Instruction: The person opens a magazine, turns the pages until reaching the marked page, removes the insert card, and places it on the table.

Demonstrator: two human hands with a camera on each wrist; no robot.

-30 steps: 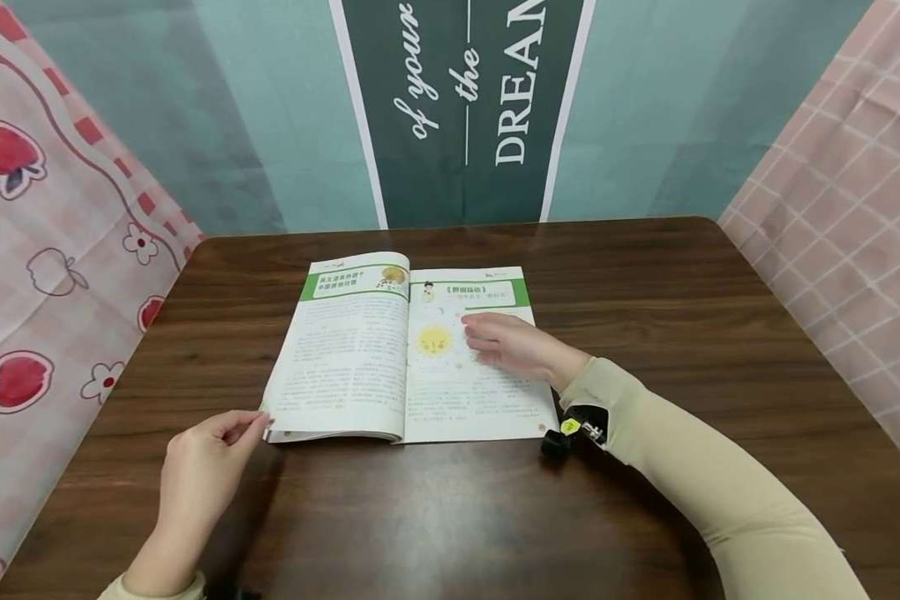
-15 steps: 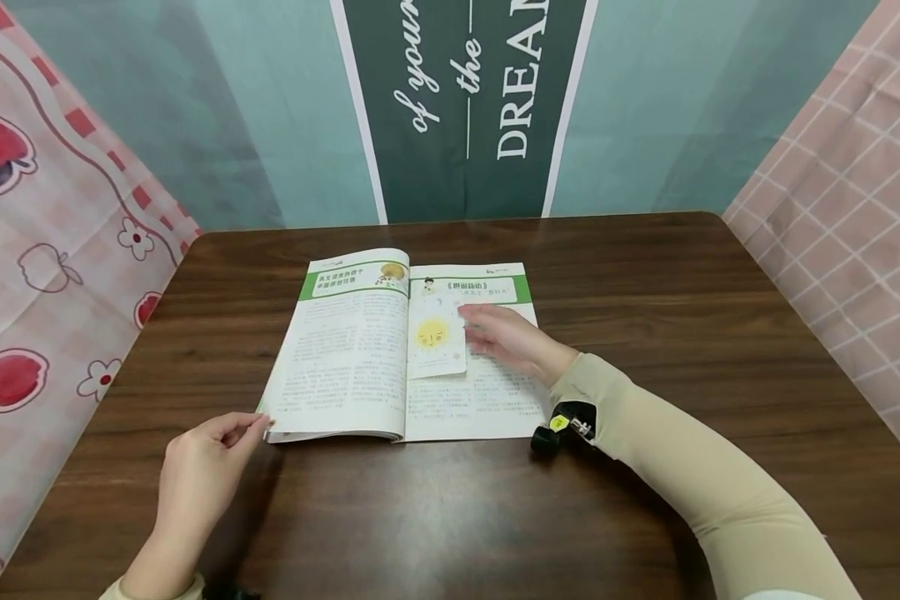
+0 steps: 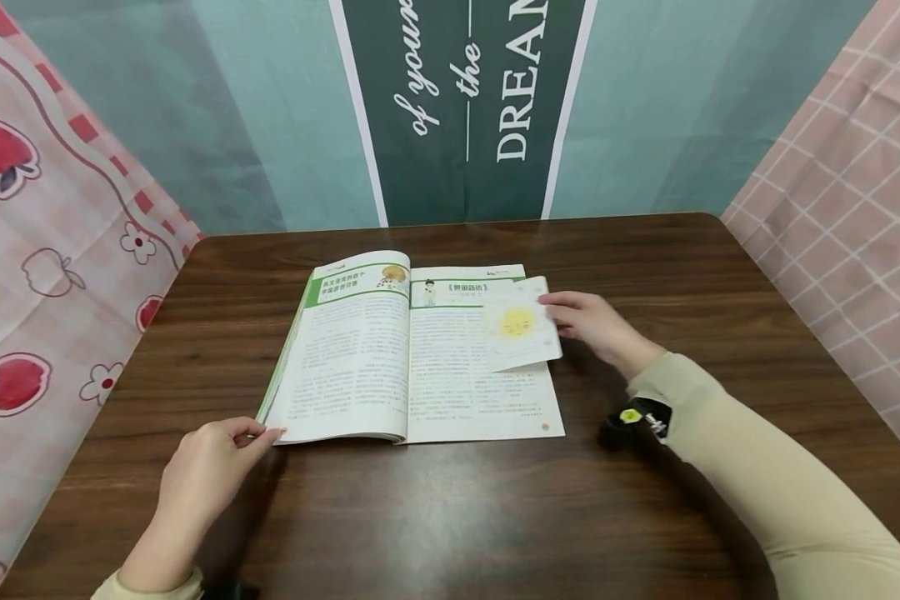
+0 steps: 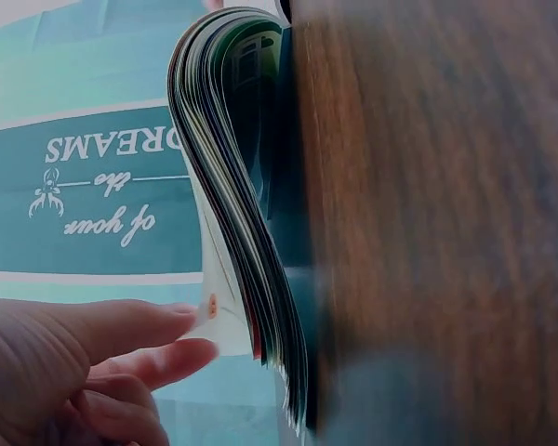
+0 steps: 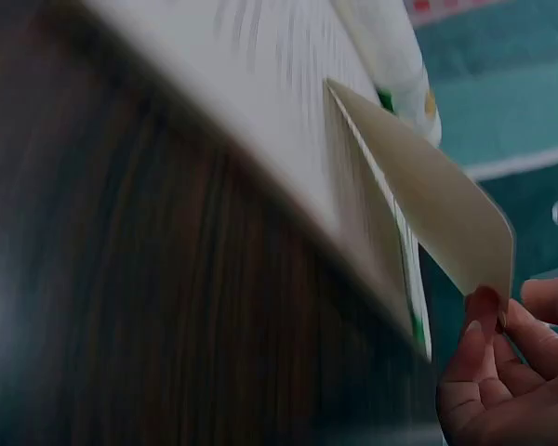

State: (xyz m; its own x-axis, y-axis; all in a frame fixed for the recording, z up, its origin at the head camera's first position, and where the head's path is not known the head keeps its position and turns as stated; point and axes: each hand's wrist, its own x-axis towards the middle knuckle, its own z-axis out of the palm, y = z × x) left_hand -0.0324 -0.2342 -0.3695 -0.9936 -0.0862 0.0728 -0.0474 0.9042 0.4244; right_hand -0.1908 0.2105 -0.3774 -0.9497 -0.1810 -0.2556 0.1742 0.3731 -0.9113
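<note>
An open magazine point(image 3: 352, 358) lies on the brown table, its left pages bulging up from the spine. At its lower left corner my left hand point(image 3: 206, 475) pinches the corner of a page, and the left wrist view shows that page point(image 4: 225, 321) between thumb and finger, lifted off the stack. My right hand point(image 3: 600, 329) pinches the right edge of a small card point(image 3: 521, 325) printed with a yellow sun. The card is tilted above the right page and partly covers its heading. Its plain back point(image 5: 437, 200) shows in the right wrist view.
The dark wooden table point(image 3: 450, 517) extends on all sides of the magazine. A teal curtain point(image 3: 285, 117) with lettering hangs behind it. An apple-print cloth point(image 3: 67, 275) stands at the left and a pink checked cloth point(image 3: 855, 183) at the right.
My right hand has moved right, carrying the sun card from beside the spine to the page's right edge. My left hand stays at the corner, with its page shifted slightly right.
</note>
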